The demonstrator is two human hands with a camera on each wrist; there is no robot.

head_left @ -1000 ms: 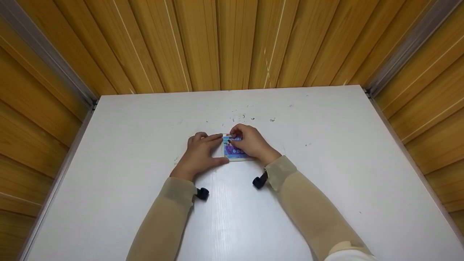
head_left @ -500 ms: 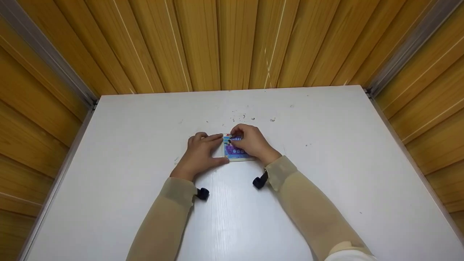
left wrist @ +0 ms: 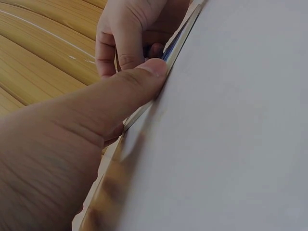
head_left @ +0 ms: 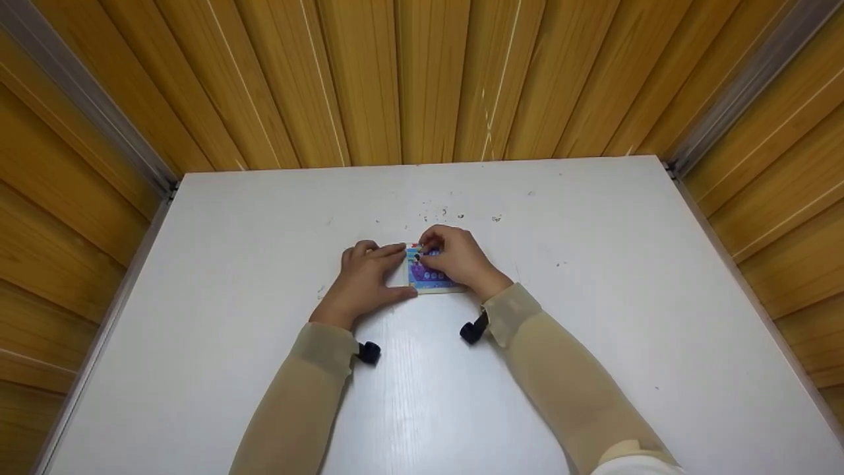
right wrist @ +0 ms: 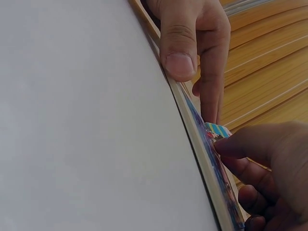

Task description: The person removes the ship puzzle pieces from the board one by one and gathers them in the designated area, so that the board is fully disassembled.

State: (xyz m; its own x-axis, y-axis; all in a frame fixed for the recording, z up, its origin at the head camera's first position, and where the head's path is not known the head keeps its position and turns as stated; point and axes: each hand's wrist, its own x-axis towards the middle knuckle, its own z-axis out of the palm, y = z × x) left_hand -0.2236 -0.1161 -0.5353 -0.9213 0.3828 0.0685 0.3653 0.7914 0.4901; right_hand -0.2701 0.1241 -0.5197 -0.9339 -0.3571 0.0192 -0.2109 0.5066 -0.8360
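Note:
A thin flat board (head_left: 430, 285) with a pale border and a blue-purple cartoon picture, seemingly a jigsaw puzzle, lies on the white table. My left hand (head_left: 364, 280) rests at its left side, the thumb at the near corner and the straight index finger at the far corner. Over the board's right part, my right hand (head_left: 463, 260) pinches a small piece with blue and yellow stripes (right wrist: 219, 130) between thumb and fingers. That piece stands tilted up from the board in the right wrist view. Most of the board's right half is hidden under the right hand.
The white table (head_left: 250, 231) has small dark marks (head_left: 443, 214) beyond the board. Yellow wood-patterned panels (head_left: 422, 79) rise behind the table and at both sides. A small black device (head_left: 369, 353) sits at the left wrist, and a matching device (head_left: 471, 332) at the right.

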